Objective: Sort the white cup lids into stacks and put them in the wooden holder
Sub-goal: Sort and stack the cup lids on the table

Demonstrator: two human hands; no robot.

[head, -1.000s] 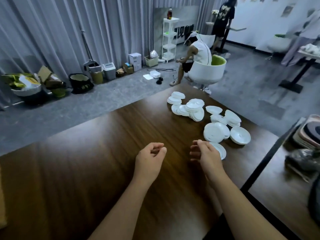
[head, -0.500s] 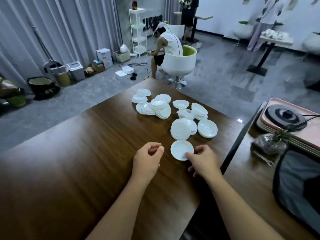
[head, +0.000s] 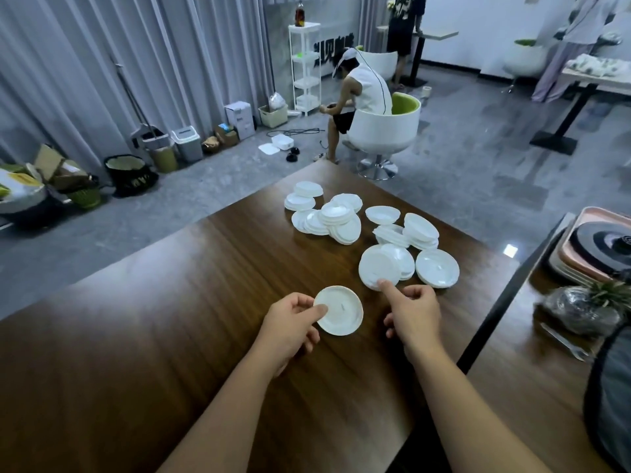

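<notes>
Shifted since half a second ago: single lid [head: 338,315], from the right hand [head: 414,314] to the left hand [head: 289,325], fingers pinching its rim just above the counter [head: 143,336]. Right forefinger extended, touching nearest lid stack [head: 379,266]; other fingers loosely curled. Remaining lids [head: 327,216] piled beyond that stack.

text: none legible | wall sign [head: 333,46]: characters too blurred

Worktop [head: 170,336]: dark wood grain, polished, semi-glossy with soft reflections. Cup lids [head: 379,268]: white, smooth, matt, apparently thin plastic. Floor [head: 478,165]: grey, glossy. Curtains [head: 85,63]: grey cloth, matt, pleated.
</notes>
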